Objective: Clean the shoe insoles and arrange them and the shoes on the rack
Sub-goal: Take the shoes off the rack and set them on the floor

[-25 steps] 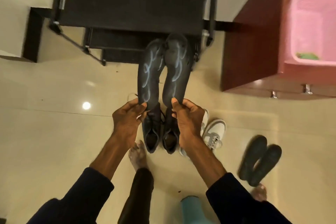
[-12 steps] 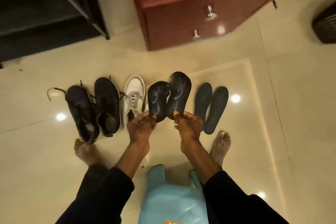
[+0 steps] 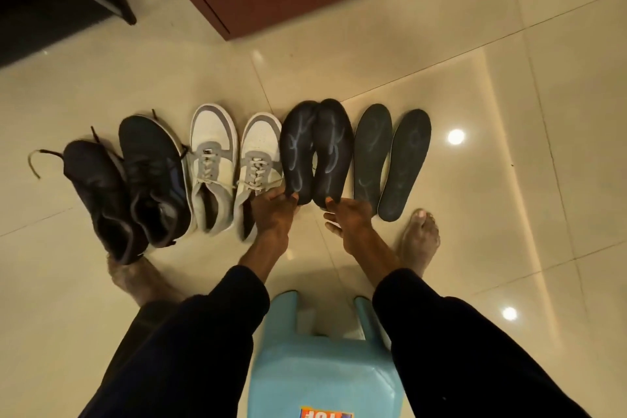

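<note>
The left hand (image 3: pixel 274 212) pinches the heel of one black insole (image 3: pixel 296 152) lying on the floor (image 3: pixel 492 214). The right hand (image 3: pixel 344 219), fingers loosely spread, touches the neighbouring insole (image 3: pixel 334 149) with its thumb, just beside the white sneakers (image 3: pixel 212 146).

Take the white-and-grey sneakers (image 3: pixel 212 159) as your marker: they stand side by side, laced, toes pointing away from you. Just left of them sit the black sneakers (image 3: pixel 152 173), laces trailing. Just right of them are two dark streaked insoles (image 3: pixel 315 152), edges touching. Your left hand (image 3: pixel 274 210) pinches one heel and your right hand (image 3: pixel 346 217) has its thumb on the other. Further right, two plain insoles (image 3: pixel 373 152) lie flat.
</note>
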